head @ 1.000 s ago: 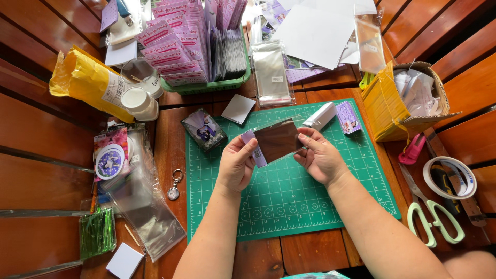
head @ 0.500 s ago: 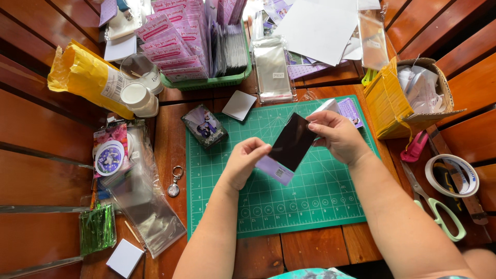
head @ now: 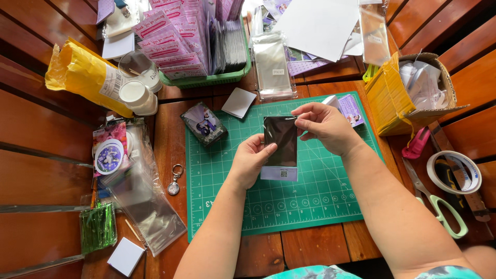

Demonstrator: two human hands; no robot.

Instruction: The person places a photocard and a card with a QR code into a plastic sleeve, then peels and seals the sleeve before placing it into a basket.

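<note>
A dark card in a clear sleeve (head: 280, 140) stands upright over the green cutting mat (head: 310, 201), a pale lilac strip showing at its bottom end. My left hand (head: 250, 160) grips its lower left edge with thumb and fingers. My right hand (head: 324, 126) pinches its top right corner. A small stack of photo cards (head: 204, 124) lies on the mat's far left corner, and a lilac card (head: 351, 109) lies just behind my right hand.
A green tray of pink cards (head: 201, 46) and clear sleeves (head: 272, 66) sit at the back. Yellow bag (head: 85, 77) and jars (head: 138, 95) far left. Cardboard box (head: 413, 90), tape roll (head: 454, 173) and green scissors (head: 439, 204) on the right. Keyring (head: 174, 181) beside the mat.
The dark card has turned from a horizontal, then tilted, position to upright. My right hand has shifted to its top corner and my left hand to its lower edge.
</note>
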